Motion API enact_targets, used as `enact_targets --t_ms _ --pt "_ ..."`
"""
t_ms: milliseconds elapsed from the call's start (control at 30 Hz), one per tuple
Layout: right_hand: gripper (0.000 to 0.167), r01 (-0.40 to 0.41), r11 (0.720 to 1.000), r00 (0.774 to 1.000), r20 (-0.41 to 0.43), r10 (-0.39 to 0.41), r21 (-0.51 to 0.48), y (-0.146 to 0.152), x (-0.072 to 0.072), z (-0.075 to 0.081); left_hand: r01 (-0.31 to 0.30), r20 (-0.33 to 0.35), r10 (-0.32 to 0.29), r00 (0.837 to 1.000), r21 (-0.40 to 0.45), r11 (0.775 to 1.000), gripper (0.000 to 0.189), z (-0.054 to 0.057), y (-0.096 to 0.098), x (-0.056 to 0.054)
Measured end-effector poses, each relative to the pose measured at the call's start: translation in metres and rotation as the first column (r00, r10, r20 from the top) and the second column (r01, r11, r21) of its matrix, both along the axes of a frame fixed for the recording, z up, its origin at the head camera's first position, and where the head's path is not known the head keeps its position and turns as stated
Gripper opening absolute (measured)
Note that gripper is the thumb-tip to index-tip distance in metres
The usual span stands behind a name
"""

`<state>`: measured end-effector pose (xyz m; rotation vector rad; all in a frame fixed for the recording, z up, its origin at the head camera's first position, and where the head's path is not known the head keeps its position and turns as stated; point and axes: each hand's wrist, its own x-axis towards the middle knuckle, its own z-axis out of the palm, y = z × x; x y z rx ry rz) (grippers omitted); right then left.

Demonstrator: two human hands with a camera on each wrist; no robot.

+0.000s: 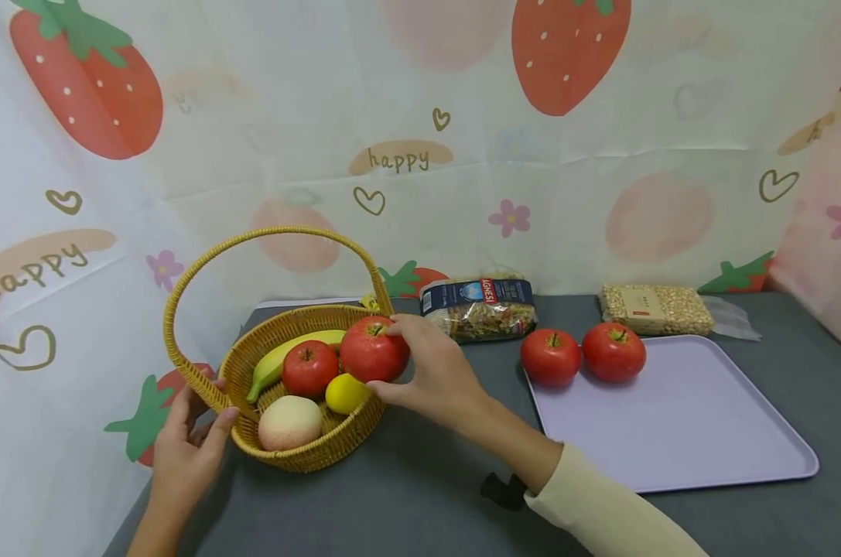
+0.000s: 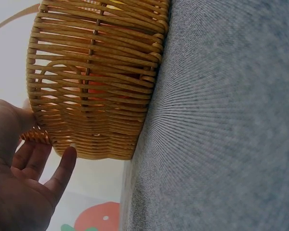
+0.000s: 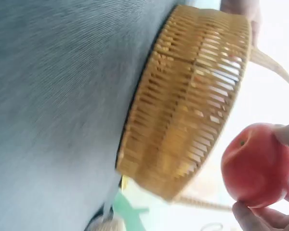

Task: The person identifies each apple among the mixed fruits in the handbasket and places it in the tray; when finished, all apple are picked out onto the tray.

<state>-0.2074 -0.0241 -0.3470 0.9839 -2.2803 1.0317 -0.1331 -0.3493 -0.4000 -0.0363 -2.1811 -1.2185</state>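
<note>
A yellow wicker basket (image 1: 316, 454) with a tall arched handle stands on the left of the table. My left hand (image 1: 186, 456) grips its left rim by the foot of the handle; in the left wrist view the thumb lies at the rim (image 2: 32, 91). My right hand (image 1: 442, 379) holds a red apple (image 1: 374, 350) between thumb and fingers over the basket's right rim. The right wrist view has this apple (image 3: 257, 163) above the rim. Inside the basket lie a banana (image 1: 281, 360), another red apple (image 1: 310, 368), a lemon (image 1: 346, 394) and a peach (image 1: 290, 423).
On the right is a lilac tray (image 1: 678, 425), with two red apples (image 1: 550, 357) at its far left corner. Behind stand a pasta bag (image 1: 479, 309) and a clear pack of pale grains (image 1: 657, 309). A strawberry-print curtain (image 1: 420, 209) closes off the back.
</note>
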Motion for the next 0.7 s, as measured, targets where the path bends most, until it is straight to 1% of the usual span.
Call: enact_targets --t_ms 167,367,533,700 --pt "0.062 0.047 0.998 0.999 -0.011 -0.048 -0.047 0.034 0.004 -0.002 -0.012 0.015 0.011 1.0 0.007 1.0 0.063 0.0 0.0 0.0" --pt "0.066 0.105 0.992 0.994 0.013 -0.105 -0.065 0.075 0.006 -0.003 -0.004 0.017 0.004 1.0 0.015 1.0 0.063 0.001 0.001 0.003" --pt "0.068 0.193 0.98 0.981 0.032 -0.192 -0.046 0.11 0.009 0.002 0.005 0.013 -0.005 1.0 0.002 1.0 0.062 0.002 0.003 0.002" --pt "0.068 0.273 0.962 0.962 0.037 -0.272 -0.028 0.145 0.01 0.007 -0.017 0.024 0.017 1.0 0.002 1.0 0.06 0.002 0.004 0.001"
